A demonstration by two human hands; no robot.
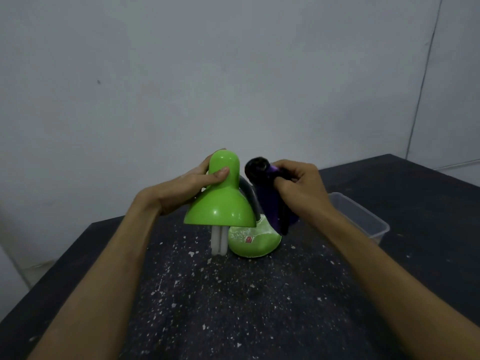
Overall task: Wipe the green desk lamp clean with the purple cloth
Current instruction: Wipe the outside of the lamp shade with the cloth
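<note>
The green desk lamp (220, 203) stands on the dark speckled table, its shade tipped down over a white bulb (217, 241). Its round green base (255, 241) looks dusty and bears a small red sticker. My left hand (192, 183) grips the narrow top of the shade, thumb on the front. My right hand (298, 185) holds the purple cloth (270, 203) bunched against the lamp's grey curved neck (249, 193), just right of the shade. The cloth hangs down to the base and hides part of the neck.
A clear plastic tub (363, 216) sits on the table to the right, behind my right forearm. The black table (233, 294) is flecked with white specks. A grey wall rises close behind the lamp.
</note>
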